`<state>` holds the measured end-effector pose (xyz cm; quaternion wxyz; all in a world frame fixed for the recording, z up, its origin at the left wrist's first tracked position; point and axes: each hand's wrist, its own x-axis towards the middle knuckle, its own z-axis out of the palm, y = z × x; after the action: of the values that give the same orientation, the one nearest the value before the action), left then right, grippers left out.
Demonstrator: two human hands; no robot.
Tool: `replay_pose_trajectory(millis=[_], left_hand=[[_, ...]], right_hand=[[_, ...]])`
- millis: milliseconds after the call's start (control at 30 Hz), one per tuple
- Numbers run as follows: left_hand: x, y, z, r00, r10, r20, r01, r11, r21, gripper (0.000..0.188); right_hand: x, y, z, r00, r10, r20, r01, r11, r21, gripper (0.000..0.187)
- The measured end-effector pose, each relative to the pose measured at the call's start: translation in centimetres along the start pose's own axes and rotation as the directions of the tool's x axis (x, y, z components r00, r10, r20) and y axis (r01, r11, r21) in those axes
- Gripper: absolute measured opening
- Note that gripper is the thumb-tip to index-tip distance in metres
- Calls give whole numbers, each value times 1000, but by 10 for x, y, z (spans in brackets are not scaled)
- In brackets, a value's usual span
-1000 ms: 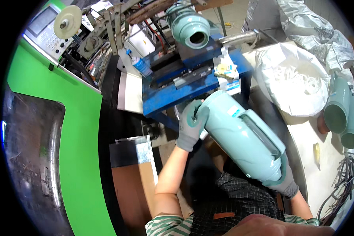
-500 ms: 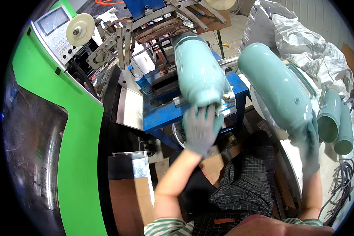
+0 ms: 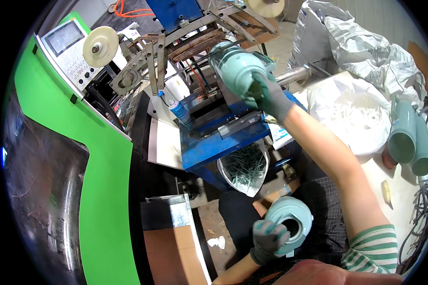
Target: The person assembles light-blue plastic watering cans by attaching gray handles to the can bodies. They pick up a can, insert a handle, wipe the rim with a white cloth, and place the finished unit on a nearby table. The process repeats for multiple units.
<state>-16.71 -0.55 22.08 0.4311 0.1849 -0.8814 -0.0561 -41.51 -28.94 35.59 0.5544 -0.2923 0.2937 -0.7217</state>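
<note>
A pale green, glossy plastic jug body [image 3: 234, 69] with a side handle sits on the blue machine table [image 3: 209, 152], beneath a linkage arm. My right hand [image 3: 270, 97], in a grey-green glove, is closed round its near end, with the fingertips partly hidden. At my lap a second pale green jug body [image 3: 292, 209] points its round opening up toward me. Gloved as well, my left hand [image 3: 268, 240] grips that one at its rim, fingers curled over the edge.
Left stands a green machine [image 3: 100, 213] with a control panel [image 3: 66, 45]. Green plastic scraps fill a bin [image 3: 245, 166] under the table. Rightward are a white bag [image 3: 352, 114] of small white rings, further green shells [image 3: 404, 135] and cables [image 3: 421, 206]. A spray can [image 3: 179, 113] stands on the table.
My left hand has come from the machine down to my lap, with a jug body there. My right hand has swung from the right side to the machine, where it holds another.
</note>
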Motion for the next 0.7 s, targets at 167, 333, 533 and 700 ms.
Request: replay_pose_trajectory(millis=[167,333,533,700], left_hand=[[-26,1,-8,1000,12,3,-12,998,-65,29],[-18,-1,-12,979,-86,187,97,994,-53,30],[-20,-6,-2,985,-102,143,106,994,-22,39],[20,-9,3,983,60,173,-35,989,-142,39]], right_hand=[[58,25,22,990,52,128,-109,865,489,66],[36,7,-31,971,88,221,-175,893,414,58],[-191,48,-121,965,-236,112,246,674,-697,45],[-391,-45,-253,797,-489,-354,-194,348,-917,38]])
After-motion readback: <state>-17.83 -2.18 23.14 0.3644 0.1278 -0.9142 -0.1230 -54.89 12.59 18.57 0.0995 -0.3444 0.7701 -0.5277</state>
